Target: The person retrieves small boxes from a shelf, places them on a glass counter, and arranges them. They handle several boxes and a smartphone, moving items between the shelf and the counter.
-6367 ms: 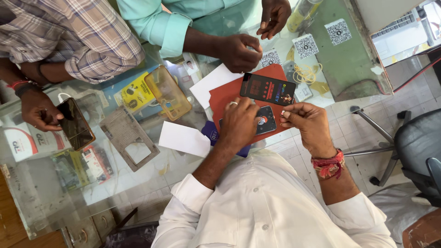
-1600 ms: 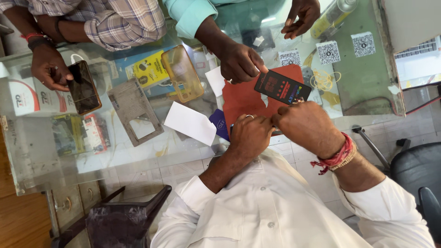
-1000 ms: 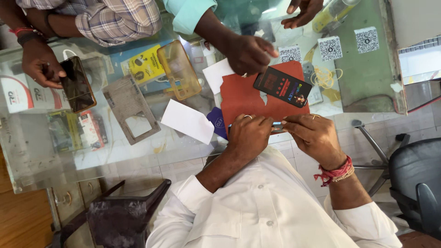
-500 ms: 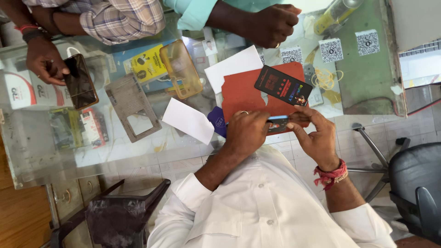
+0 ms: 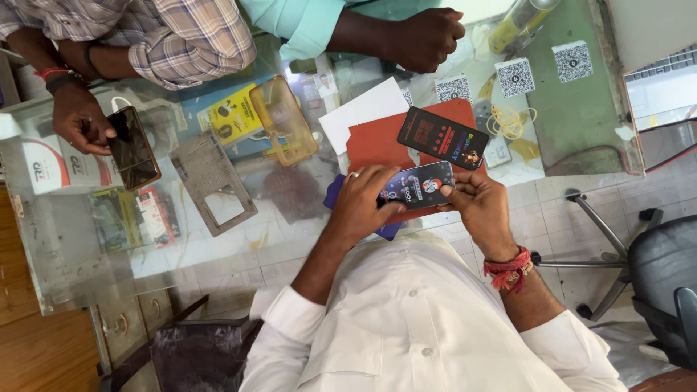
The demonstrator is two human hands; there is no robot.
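Observation:
My left hand [image 5: 361,205] and my right hand [image 5: 477,207] hold a flat dark printed pack [image 5: 419,186] between them, one at each end, just above the glass counter [image 5: 218,254]. A second dark printed pack [image 5: 443,138] lies beyond it on a red mat [image 5: 370,145]. A white sheet [image 5: 361,110] lies partly under the mat's far corner. A purple item [image 5: 335,194] peeks out from under my left hand. My right wrist wears a red thread band.
Across the counter a person's hand [image 5: 80,120] holds a dark phone [image 5: 133,147]. Another person's fist [image 5: 428,36] rests at the far edge. A yellow clear case [image 5: 283,120], a grey card insert [image 5: 214,181] and rubber bands [image 5: 508,121] lie on the glass. An office chair [image 5: 664,290] stands right.
A dark pack now sits between my hands, where a small blue-edged piece was. The white slip beside my left hand is gone. The far person's hand has drawn back into a fist.

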